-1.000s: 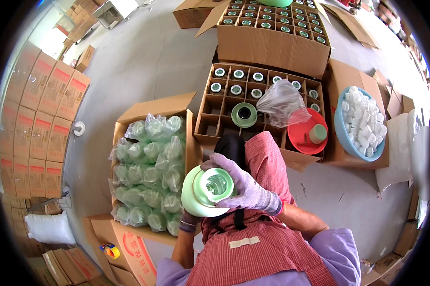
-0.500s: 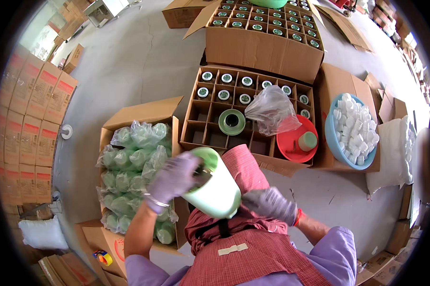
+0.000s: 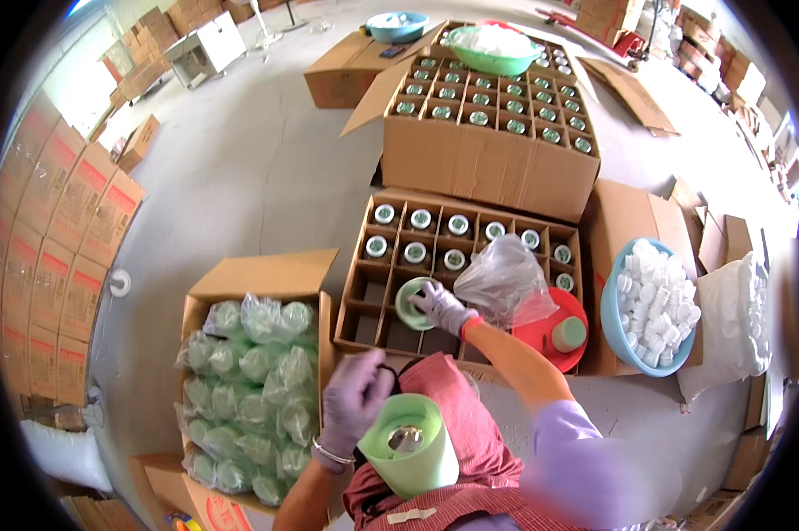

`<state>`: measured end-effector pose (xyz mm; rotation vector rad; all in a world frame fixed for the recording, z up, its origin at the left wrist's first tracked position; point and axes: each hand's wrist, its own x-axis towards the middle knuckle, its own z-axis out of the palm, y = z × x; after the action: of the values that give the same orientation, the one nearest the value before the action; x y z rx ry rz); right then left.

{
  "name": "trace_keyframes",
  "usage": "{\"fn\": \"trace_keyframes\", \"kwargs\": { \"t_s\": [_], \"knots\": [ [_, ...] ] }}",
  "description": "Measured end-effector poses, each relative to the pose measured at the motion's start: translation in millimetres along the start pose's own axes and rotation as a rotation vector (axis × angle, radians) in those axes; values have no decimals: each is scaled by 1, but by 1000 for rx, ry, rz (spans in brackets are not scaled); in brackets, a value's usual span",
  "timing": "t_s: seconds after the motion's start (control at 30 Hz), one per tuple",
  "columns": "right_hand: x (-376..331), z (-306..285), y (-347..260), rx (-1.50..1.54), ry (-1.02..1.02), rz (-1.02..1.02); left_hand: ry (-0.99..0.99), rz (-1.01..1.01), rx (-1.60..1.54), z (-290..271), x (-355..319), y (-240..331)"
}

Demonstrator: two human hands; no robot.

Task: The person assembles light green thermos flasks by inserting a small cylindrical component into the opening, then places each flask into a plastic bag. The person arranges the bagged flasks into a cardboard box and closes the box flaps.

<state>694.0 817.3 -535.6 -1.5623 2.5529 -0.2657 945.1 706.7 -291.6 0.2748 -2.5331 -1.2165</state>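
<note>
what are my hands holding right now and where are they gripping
Left hand grips the green jar by its upper side wall. Right hand rests on the green tape roll, fingers over its rim.

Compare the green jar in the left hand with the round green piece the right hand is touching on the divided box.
The jar is tall, cup-shaped and lies tilted in the left hand; the green piece is a flat ring resting on the divided box. The jar is far larger in the picture and sits nearer the body; the ring lies farther out under the right hand. Both are pale green, and both hands are gloved.
</note>
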Motion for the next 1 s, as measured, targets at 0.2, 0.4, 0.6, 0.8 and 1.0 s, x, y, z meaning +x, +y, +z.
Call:
{"fn": "trace_keyframes", "kwargs": {
  "t_s": [0.2, 0.4, 0.6, 0.8, 1.0],
  "knots": [
    [-36, -175, -114, 400, 632, -332, -19, -415, -1283, 17, 34, -51],
    [-62, -197, -148, 1018, 545, 43, 79, -68, -496, 19, 36, 15],
    [-110, -216, -139, 1923, -177, 73, 16, 624, 119, -18, 12, 25],
    [-137, -200, -121, 1221, 19, 388, -319, 36, -338, -34, -55, -3],
    [-143, -189, -166, 1112, 69, -4, -419, 338, -136, -28, -53, 13]
  ]
}}
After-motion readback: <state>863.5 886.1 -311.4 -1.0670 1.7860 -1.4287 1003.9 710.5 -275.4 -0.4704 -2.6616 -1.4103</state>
